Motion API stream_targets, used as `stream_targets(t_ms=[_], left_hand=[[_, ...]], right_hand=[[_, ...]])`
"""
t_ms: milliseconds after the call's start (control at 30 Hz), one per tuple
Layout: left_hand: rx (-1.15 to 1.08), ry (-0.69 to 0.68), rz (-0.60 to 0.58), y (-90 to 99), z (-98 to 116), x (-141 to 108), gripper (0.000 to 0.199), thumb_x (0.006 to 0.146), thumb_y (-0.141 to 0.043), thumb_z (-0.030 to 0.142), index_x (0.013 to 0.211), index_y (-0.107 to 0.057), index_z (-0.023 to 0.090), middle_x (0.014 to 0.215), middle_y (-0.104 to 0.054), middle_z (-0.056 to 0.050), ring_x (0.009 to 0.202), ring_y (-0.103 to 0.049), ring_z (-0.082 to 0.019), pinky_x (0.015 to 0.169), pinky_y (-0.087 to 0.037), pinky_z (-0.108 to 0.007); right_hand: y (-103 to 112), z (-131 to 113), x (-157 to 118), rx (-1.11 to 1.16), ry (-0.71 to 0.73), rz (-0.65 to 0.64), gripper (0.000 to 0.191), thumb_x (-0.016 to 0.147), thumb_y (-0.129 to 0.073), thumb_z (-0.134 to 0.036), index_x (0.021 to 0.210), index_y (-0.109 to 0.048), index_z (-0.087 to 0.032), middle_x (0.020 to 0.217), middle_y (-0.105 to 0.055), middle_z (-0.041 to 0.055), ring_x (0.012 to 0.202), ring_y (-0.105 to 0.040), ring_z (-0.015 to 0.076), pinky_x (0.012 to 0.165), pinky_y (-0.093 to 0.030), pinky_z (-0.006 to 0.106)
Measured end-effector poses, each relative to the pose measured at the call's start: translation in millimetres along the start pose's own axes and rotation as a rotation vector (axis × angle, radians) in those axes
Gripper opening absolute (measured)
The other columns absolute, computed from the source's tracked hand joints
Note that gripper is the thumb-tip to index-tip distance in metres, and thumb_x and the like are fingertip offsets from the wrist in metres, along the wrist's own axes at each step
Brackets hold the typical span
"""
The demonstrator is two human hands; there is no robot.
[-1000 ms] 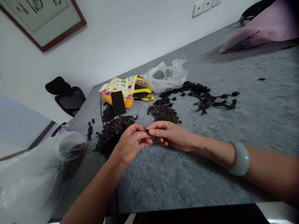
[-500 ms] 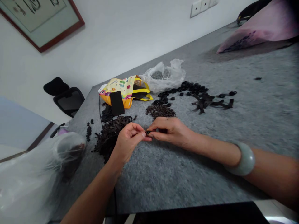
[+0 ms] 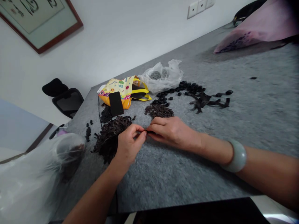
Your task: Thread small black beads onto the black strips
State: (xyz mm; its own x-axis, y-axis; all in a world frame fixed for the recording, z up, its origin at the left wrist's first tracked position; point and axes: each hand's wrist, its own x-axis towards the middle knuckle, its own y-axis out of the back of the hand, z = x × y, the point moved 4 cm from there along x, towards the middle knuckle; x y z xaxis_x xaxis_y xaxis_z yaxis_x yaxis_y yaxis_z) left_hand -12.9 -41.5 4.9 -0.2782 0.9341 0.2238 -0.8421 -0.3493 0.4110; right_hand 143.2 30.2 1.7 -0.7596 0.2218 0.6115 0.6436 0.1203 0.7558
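Note:
My left hand (image 3: 128, 141) and my right hand (image 3: 174, 132) meet above the grey table, both closed at the fingertips. Pinched between them is a small black strip (image 3: 147, 132), mostly covered by fingers. A heap of dark strips (image 3: 111, 132) lies just behind and left of my left hand. Beyond my right hand spreads a low pile of small brown pieces (image 3: 160, 110). Farther back are many black coiled rings (image 3: 192, 87), with a tangle of loose black strips (image 3: 202, 101) to their right.
A black phone (image 3: 116, 104) leans against a yellow printed bag (image 3: 125, 87). Beside that sits a clear plastic bag (image 3: 163, 77) with grey contents. A large translucent bag (image 3: 35, 174) fills the left edge, and a pink bag (image 3: 252, 32) lies far right. A cable (image 3: 99, 112) runs near the phone.
My right hand has rolled over, its fingers now lower and more closed round the black strip. My left fingertips have drawn together. The view has shifted slightly.

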Motion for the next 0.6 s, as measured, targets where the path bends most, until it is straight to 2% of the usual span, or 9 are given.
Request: stream_targets(t_ms=[100, 167, 333, 467, 600], left_hand=[[0.038, -0.099, 0.025, 1.8, 3.5, -0.6, 0.011, 0.077, -0.072, 0.013, 0.071, -0.071, 0.023, 0.068, -0.066, 0.001, 0.066, -0.058, -0.015, 0.062, -0.041, -0.024], [0.018, -0.097, 0.025, 3.0, 5.1, 0.2, 0.013, 0.076, -0.072, 0.012, 0.068, -0.071, 0.022, 0.068, -0.065, 0.001, 0.066, -0.057, -0.015, 0.062, -0.041, -0.024], [-0.193, 0.082, -0.052, 2.5, -3.0, 3.7, 0.009, 0.077, -0.073, 0.019, 0.069, -0.069, 0.02, 0.066, -0.069, 0.0, 0.064, -0.061, -0.015, 0.066, -0.047, -0.026], [-0.459, 0.181, -0.088, -1.2, -8.7, 4.5, 0.007, 0.076, -0.072, 0.02, 0.07, -0.068, 0.019, 0.07, -0.072, -0.001, 0.071, -0.068, -0.016, 0.077, -0.052, -0.029], [-0.613, 0.259, -0.098, -5.5, -4.1, 3.7, 0.012, 0.07, -0.073, 0.021, 0.064, -0.063, 0.018, 0.066, -0.069, 0.001, 0.066, -0.068, -0.014, 0.074, -0.053, -0.028]], right_hand=[[-1.7, 0.4, 0.3, -0.007, -0.017, 0.021, 0.031, 0.103, -0.048, -0.034, 0.105, -0.071, -0.014, 0.094, -0.067, 0.0108, 0.076, -0.064, 0.0182, 0.064, -0.048, 0.029], [-2.6, 0.4, 0.7, 0.046, -0.033, 0.039, 0.03, 0.103, -0.05, -0.034, 0.111, -0.07, -0.014, 0.099, -0.068, 0.0115, 0.079, -0.066, 0.0187, 0.066, -0.05, 0.029], [-4.6, 1.8, 2.0, 0.258, -0.07, 0.069, 0.024, 0.101, -0.056, -0.032, 0.111, -0.071, -0.016, 0.096, -0.07, 0.0085, 0.083, -0.067, 0.0164, 0.073, -0.053, 0.027], [-2.3, 5.2, 2.9, 0.371, -0.054, 0.193, 0.016, 0.097, -0.063, -0.025, 0.104, -0.073, -0.015, 0.089, -0.072, 0.006, 0.082, -0.067, 0.0146, 0.072, -0.053, 0.025], [-1.4, 6.0, 2.9, 0.449, -0.049, 0.241, 0.013, 0.095, -0.065, -0.021, 0.105, -0.074, -0.018, 0.09, -0.074, 0.0033, 0.082, -0.067, 0.0124, 0.074, -0.052, 0.023]])
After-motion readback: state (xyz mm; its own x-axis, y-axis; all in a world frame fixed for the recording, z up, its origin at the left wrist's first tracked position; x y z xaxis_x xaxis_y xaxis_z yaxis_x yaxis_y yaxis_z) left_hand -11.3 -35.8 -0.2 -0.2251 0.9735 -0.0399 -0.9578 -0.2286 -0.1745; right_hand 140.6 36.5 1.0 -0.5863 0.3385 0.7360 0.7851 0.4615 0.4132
